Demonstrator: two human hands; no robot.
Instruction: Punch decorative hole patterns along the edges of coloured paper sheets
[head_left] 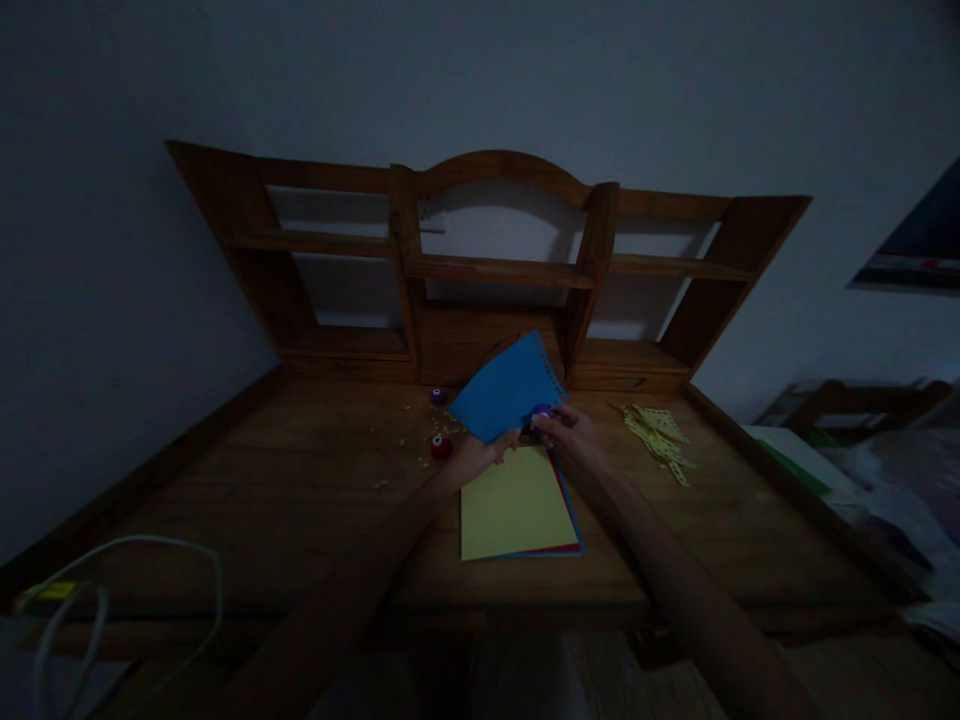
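The blue sheet [504, 385], a row of holes punched along its right edge, is raised above the far end of the paper stack [517, 505]. The left hand [484, 455] clamps its near edge; the right hand [568, 432] grips a purple punch [541, 412] at its right. A red punch [441, 446] sits left on the counter [315, 480].

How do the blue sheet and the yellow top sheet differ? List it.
The blue sheet is held up, tilted; the yellow top sheet lies flat. The blue sheet has a row of holes along one edge; the yellow top sheet shows none. Both look like paper.
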